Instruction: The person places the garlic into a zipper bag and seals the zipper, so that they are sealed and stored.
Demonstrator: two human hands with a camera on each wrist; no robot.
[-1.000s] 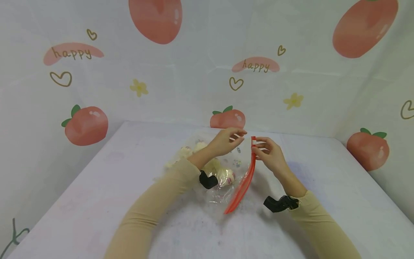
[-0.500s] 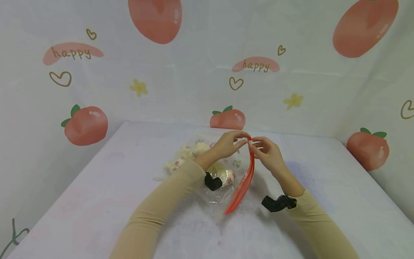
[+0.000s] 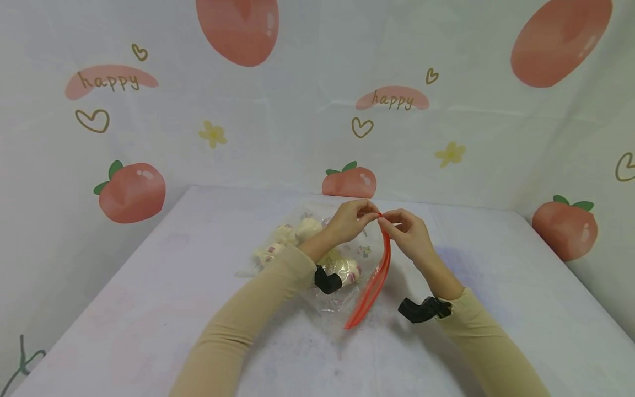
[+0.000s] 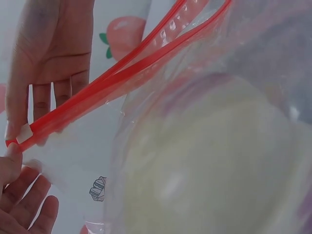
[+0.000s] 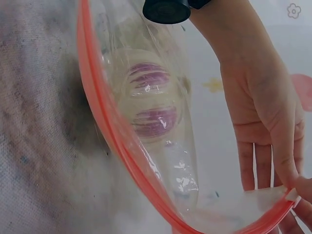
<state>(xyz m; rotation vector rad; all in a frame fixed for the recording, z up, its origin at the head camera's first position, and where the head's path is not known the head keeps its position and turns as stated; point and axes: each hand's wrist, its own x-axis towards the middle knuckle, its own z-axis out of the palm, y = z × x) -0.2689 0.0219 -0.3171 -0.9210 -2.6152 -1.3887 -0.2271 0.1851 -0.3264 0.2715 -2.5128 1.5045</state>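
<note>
A clear plastic zip bag (image 3: 366, 238) lies on the table with its red zip strip (image 3: 383, 270) curving along the right side. Inside are several rounded cream-coloured pieces (image 3: 353, 272) with purple patches. At the strip's far end, my left hand (image 3: 349, 221) pinches the tip between thumb and forefinger. My right hand (image 3: 413, 236) pinches it from the other side, its fingertips meeting the left ones. A small white slider (image 4: 24, 133) sits at that end in the left wrist view. Towards the near end the strip's two edges stand apart.
A white cloth covers the table (image 3: 149, 309). Behind stands a backdrop (image 3: 288, 110) printed with peaches, hearts and flowers. Each wrist carries a black camera mount (image 3: 327, 280), and the left forearm crosses over part of the bag.
My left hand has moved right to the strip's far end and taken hold of it. My right hand has shifted slightly left, and the white slider is now covered in the head view.
</note>
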